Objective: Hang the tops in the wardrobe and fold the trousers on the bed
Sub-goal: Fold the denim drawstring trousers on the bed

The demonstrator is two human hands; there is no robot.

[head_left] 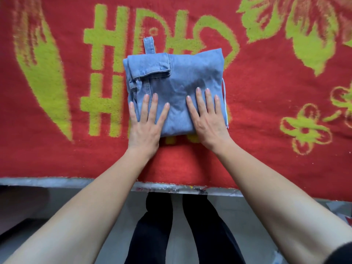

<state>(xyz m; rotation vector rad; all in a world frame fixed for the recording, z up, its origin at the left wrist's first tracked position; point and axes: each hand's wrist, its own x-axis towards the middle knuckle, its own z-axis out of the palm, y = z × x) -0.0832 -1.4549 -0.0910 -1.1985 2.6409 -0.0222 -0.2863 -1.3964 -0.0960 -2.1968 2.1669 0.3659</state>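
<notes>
pressing: left hand [144, 128] and right hand [209, 122] lie flat, palms down, on the near half of the jeans [182, 73]
left fingers [145, 107]: straight and spread on the jeans' near-left part, pinching nothing
right fingers [200, 103]: straight, slightly spread, on the jeans' near-right part, pinching nothing
jeans: light blue denim, folded into a squarish packet, lying flat on the blanket [266, 92]
blanket: red with yellow-green pattern, spreads out on all sides of the jeans
strap [149, 44]: denim strip, pokes out past the jeans' far edge, left side
cord [224, 103]: thin, white, hangs along the jeans' right edge
bed edge [57, 181]: grey strip, nearer the person than the jeans
legs [158, 225]: in black trousers, nearer than the jeans, beyond the bed edge
</notes>
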